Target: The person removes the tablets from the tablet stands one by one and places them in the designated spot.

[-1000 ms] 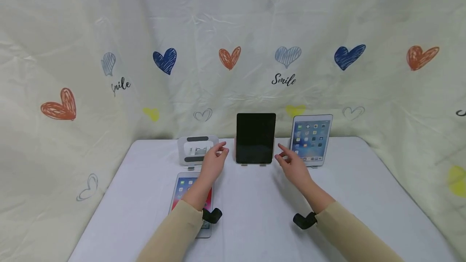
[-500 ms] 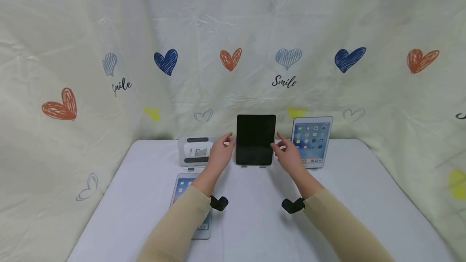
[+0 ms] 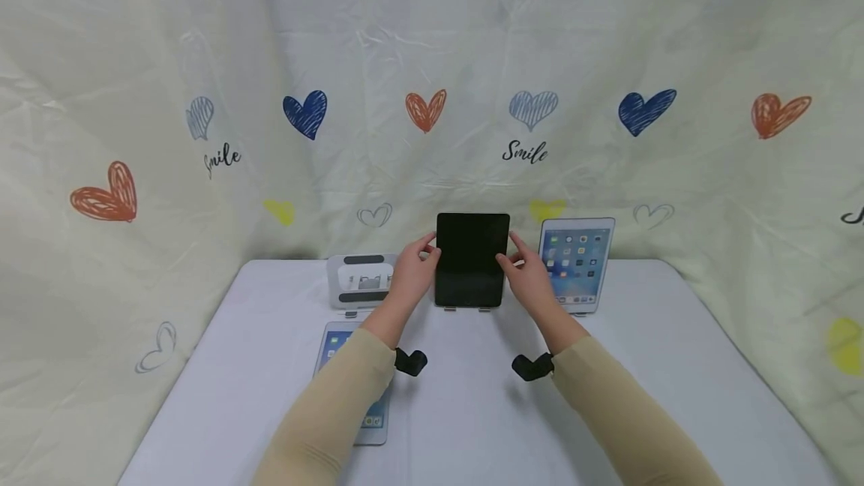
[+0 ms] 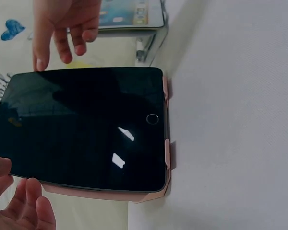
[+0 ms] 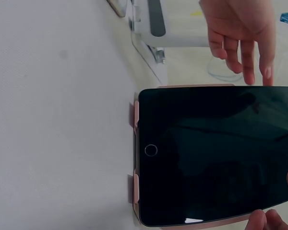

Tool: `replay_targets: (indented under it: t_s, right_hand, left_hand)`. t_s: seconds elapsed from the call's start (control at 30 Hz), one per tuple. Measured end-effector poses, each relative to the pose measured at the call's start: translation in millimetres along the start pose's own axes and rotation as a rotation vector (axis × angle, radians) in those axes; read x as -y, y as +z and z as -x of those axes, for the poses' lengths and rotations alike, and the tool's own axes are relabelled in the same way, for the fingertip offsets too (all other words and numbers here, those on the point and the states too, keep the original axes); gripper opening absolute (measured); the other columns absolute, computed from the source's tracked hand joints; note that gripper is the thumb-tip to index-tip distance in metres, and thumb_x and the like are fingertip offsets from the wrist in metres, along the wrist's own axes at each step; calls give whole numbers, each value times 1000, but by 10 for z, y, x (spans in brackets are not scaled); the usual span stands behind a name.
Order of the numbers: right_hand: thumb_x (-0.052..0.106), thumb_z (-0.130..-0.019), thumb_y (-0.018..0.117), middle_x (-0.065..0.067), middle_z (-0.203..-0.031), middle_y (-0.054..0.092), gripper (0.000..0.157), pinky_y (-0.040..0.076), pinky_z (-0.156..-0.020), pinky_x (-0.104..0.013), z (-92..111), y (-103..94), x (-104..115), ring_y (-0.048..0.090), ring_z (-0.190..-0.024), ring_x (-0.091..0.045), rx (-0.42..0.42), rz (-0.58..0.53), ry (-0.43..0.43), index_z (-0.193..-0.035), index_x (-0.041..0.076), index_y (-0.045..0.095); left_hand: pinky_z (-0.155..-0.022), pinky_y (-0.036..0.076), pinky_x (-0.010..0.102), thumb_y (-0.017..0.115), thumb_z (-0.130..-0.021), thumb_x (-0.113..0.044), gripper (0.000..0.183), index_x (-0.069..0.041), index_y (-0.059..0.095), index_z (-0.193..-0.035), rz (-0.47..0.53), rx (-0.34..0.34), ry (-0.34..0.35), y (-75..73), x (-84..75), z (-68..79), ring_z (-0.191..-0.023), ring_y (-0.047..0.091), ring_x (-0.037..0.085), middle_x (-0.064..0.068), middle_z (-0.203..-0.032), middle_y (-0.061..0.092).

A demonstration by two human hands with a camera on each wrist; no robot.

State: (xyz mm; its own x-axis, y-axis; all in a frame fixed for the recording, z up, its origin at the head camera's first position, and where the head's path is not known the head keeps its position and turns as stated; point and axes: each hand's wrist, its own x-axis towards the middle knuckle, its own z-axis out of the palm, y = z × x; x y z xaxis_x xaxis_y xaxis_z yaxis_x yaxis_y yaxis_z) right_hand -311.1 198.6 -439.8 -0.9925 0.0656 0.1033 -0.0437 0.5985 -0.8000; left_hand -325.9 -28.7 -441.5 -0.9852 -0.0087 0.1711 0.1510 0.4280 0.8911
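A black tablet stands propped upright on a pink stand at the back middle of the table; its screen is dark and its round home button shows in both wrist views. My left hand is at its left side edge, my right hand at its right side edge. Each hand has thumb and index finger spread beside the edge, fingertips at or just short of it. The other fingers bend loosely outside the tablet. Whether the fingertips press on it is hard to tell.
Close on the right, a white tablet with a lit screen leans on its stand. To the left is a white stand with dark pads. Another white tablet lies before it, partly under my left forearm. A heart-print curtain hangs behind.
Both hands have moved inward and slightly up, from gaps on either side to the black tablet's side edges. The tablets and stands have stayed in place.
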Motion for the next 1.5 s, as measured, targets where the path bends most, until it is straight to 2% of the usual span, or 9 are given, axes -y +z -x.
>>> replay_targets:
  t_s: [0.17,0.33,0.53,0.87,1.07,1.3,1.5]
  right_hand:
    - [36,-102,55,-13,-109,58,61,45,-67,-34,-9,-1,27,58,-89,-27,-10,-13,0,-157,28,29]
    - [35,-102,55,-15,-119,58,60,48,-73,-38,2,-6,33,58,-97,-30,-14,-35,10,-157,28,30]
    - [33,-102,57,-16,-131,52,62,50,-84,-46,15,27,-6,55,-108,-32,-33,-39,-10,-157,31,28]
    - [21,-102,58,-13,-123,59,59,54,-76,-42,69,125,-121,59,-101,-28,-177,35,-145,-156,26,33]
    - [21,-102,58,-11,-119,63,58,52,-71,-40,66,159,-170,61,-95,-27,-221,61,-166,-155,27,35]
    - [20,-102,58,-10,-117,67,56,54,-77,-43,36,191,-214,64,-93,-28,-257,57,-173,-153,31,39]
    - [19,-101,60,-11,-114,68,52,53,-87,-45,38,234,-246,64,-104,-28,-301,-31,-201,-149,31,45]
  left_hand:
    - [-72,52,32,59,-101,-25,42,-21,56,-143,2,-3,-8,-2,-19,-10,-92,60,20,5,-114,61]
    - [-73,53,31,60,-100,-25,41,-21,58,-141,14,-21,-1,16,11,-3,-94,60,20,3,-112,61]
    - [-72,52,31,62,-99,-23,40,-21,60,-139,9,-59,46,36,45,4,-90,59,20,3,-108,63]
    - [-68,50,28,65,-97,-22,39,-24,63,-137,-30,-128,143,90,171,6,-88,58,16,-1,-107,68]
    - [-68,49,27,66,-97,-23,38,-25,64,-135,-20,-152,164,122,209,11,-88,58,15,-2,-108,69]
    - [-69,50,26,67,-96,-22,37,-27,65,-133,4,-177,171,136,262,3,-87,58,14,-4,-106,71]
    - [-68,48,26,69,-95,-22,34,-25,68,-129,45,-183,185,102,271,14,-84,57,14,-3,-98,70]
